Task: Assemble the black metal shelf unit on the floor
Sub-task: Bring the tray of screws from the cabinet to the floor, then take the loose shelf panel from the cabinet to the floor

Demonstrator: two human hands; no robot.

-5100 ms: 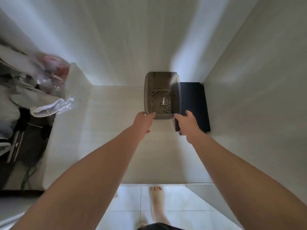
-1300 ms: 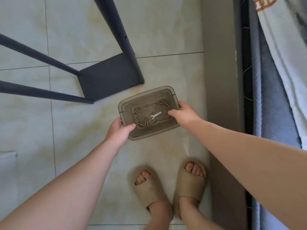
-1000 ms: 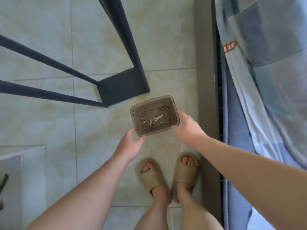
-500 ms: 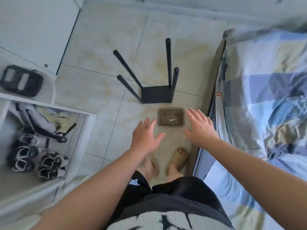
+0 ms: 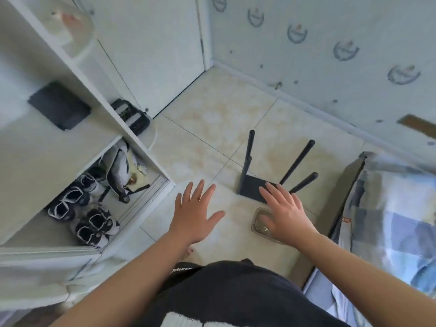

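Note:
The black metal shelf part (image 5: 253,189) rests on the tiled floor with its panel down and several thin legs pointing up. Just in front of it sits a clear brownish plastic box (image 5: 259,224) holding screws and a small wrench, partly hidden by my right hand. My right hand (image 5: 286,214) hovers above the box, fingers spread, holding nothing. My left hand (image 5: 194,214) is held out over bare floor to the left of the box, also spread and empty.
A white cabinet (image 5: 77,147) stands at the left, with several pairs of shoes (image 5: 87,215) on its low shelf and a black item (image 5: 59,106) on an upper one. A bed with blue checked bedding (image 5: 389,223) fills the right. A wall with a white door runs behind.
The box was carried down from a white shelf and set on the floor beside the black shelf part. Both hands let go and rose away as my view lifted.

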